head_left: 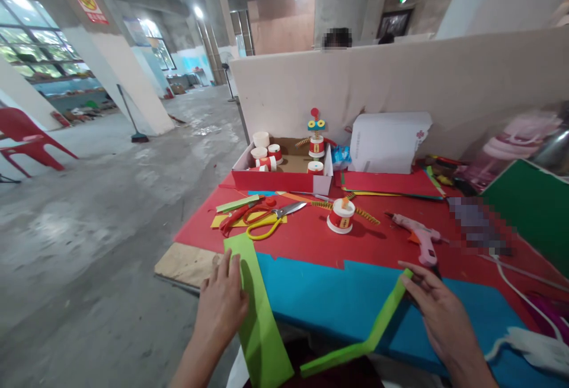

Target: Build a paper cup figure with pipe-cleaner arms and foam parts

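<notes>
My left hand [223, 296] lies flat, fingers extended, on the left edge of a wide light-green paper sheet [262, 323] that hangs over the table's front edge. My right hand [433, 302] pinches the upper end of a narrow green paper strip [384, 320] between thumb and fingers; the strip is bent near its middle and its lower end hangs toward my lap. Beneath both is blue paper [311, 287]. A red and white paper cup [341, 216] with springy folded arms stands farther back. Yellow-handled scissors [267, 228] lie beyond my left hand.
A pink glue gun [420, 237] with a cable rests at the right. Behind stands a red and white box [280, 180] with several cups and a cup figure [316, 139]. A green board [528, 216], a pink bottle [511, 145] and a white adapter [537, 346] are on the right.
</notes>
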Motion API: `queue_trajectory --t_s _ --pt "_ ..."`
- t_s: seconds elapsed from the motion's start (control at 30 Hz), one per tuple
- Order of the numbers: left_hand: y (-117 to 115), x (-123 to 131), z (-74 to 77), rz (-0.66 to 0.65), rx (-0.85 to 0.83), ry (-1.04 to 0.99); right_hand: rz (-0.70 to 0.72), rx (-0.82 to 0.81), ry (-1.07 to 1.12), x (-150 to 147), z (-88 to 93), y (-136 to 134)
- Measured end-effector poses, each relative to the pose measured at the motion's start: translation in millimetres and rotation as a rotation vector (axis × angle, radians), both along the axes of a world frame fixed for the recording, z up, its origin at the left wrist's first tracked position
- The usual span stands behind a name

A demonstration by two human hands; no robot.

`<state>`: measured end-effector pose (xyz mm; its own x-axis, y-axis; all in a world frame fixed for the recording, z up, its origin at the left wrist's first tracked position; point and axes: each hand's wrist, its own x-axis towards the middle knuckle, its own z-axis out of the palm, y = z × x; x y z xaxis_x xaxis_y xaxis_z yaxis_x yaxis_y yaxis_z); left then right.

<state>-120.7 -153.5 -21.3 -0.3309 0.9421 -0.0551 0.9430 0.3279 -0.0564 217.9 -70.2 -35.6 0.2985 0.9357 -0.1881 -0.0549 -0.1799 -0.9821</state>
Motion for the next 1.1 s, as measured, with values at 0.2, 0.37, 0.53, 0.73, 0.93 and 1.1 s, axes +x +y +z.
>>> queue_trajectory --t_s 0.2,0.37,0.53,0.73,0.93,1.1 --pt "6 3 7.2 0.189 0.079 -0.002 0.022 0.014 -0.023 -1 -0.2 -1" --pt "9 29 7.0 0.104 0.031 0.039 0.038 0.028 -0.023 -3 0.9 -1" --pt "8 10 6.8 0.105 0.017 0.031 0.057 0.047 0.001 2 -3.8 -2" --pt "5 17 2.8 0.098 0.075 0.002 0.04 0.053 0.088 -13 1.5 -1" --pt "8 33 -5.3 -0.002 -0.002 0.0 0.123 0.124 0.276 -64 16.9 26" --pt "2 7 2.1 0.014 -0.076 0.029 -0.033 0.155 0.327 -76 0.0 54"
